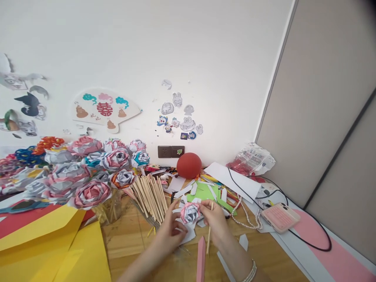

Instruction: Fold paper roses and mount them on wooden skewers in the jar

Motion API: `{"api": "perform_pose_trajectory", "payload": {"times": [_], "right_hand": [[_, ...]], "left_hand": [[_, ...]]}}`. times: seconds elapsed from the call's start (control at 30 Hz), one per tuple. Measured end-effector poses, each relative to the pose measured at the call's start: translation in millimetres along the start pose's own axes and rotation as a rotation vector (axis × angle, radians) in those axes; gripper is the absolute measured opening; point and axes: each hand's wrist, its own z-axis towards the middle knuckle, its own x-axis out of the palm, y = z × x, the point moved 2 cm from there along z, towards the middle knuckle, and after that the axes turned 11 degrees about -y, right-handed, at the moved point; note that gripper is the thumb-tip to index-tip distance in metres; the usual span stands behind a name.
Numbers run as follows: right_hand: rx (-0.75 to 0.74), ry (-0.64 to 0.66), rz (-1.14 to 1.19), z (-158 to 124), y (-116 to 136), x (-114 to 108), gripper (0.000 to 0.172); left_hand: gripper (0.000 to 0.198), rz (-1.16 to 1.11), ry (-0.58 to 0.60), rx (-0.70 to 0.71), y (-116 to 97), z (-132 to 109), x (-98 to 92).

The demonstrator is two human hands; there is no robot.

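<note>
A small paper rose (190, 213), white with pink-tipped petals, is between my hands at the middle of the table. My left hand (172, 226) curves around its left side, fingers apart, with nothing gripped in them. My right hand (216, 220) is closed on a thin wooden stick (208, 239) that points down toward me. The tips of its thumb and finger meet the rose's right edge. Whether the stick joins the rose is hidden. White paper pieces (190, 234) lie under the flower, and a folded pink paper strip (201, 258) lies just in front.
Many finished paper roses (92, 192) crowd the left, above yellow paper sheets (55, 250). A bundle of wooden sticks (149, 196) lies near my left hand. Behind are green paper (204, 192) and a red balloon (189, 165). A pink-cased phone (281, 217) and black cable (317, 249) are right.
</note>
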Motion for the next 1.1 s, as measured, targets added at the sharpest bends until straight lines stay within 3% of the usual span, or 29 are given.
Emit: {"api": "perform_pose_trajectory", "payload": {"times": [0.17, 0.3, 0.5, 0.77, 0.93, 1.1], "right_hand": [[0.045, -0.006, 0.047, -16, 1, 8, 0.022], [0.107, 0.039, 0.093, -21, 1, 12, 0.022], [0.233, 0.206, 0.134, -18, 7, 11, 0.023], [0.104, 0.295, -0.017, -15, 17, 6, 0.023], [0.053, 0.471, -0.040, -12, 21, -1, 0.026], [-0.078, 0.547, -0.073, -9, 20, -3, 0.023]], "left_hand": [[0.091, 0.280, -0.331, 0.262, -1, -19, 12.8], [0.082, 0.369, -0.452, 0.445, -8, -22, 6.2], [0.045, 0.567, -0.343, 0.573, -24, -20, 4.3], [0.037, 0.554, -0.240, 0.586, -26, -21, 5.5], [0.035, 0.559, -0.117, 0.549, -26, -23, 3.8], [0.037, 0.579, -0.112, 0.535, -26, -24, 2.9]]}}
